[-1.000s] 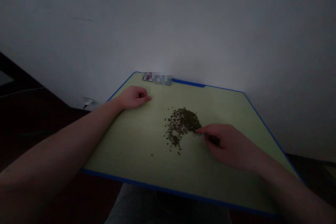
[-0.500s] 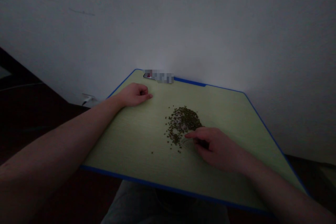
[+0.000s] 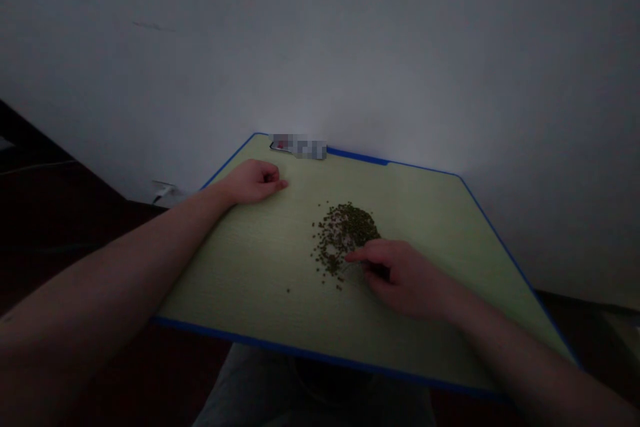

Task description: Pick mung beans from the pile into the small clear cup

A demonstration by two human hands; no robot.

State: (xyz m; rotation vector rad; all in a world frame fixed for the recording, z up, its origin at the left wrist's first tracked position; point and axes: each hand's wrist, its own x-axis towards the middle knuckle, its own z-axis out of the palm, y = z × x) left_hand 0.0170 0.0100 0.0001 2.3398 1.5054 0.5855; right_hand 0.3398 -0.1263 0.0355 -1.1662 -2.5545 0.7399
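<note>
A loose pile of small green beans (image 3: 357, 221), which look like mung beans, lies spread near the middle of the table (image 3: 240, 280). Something pale shows between the beans on the left side of the pile. My right hand (image 3: 400, 277) is at the pile's near right edge, its index finger stretched to the left among the beans and the other fingers curled under. Nothing shows in its grasp. Curled loosely into a fist, my left hand (image 3: 255, 181) rests on the far left part of the table, apart from the beans, with nothing visible in it.
A phone-like flat object (image 3: 299, 147), its face blurred out, lies at the table's far edge. Behind stands a white wall (image 3: 320, 47). A blue rim (image 3: 225, 339) borders the table. A plug (image 3: 164, 192) sits low on the wall at left. My legs are below the near edge.
The view has shifted slightly. My right index finger has moved a little over the near edge of the bean pile. My left hand stays in place.
</note>
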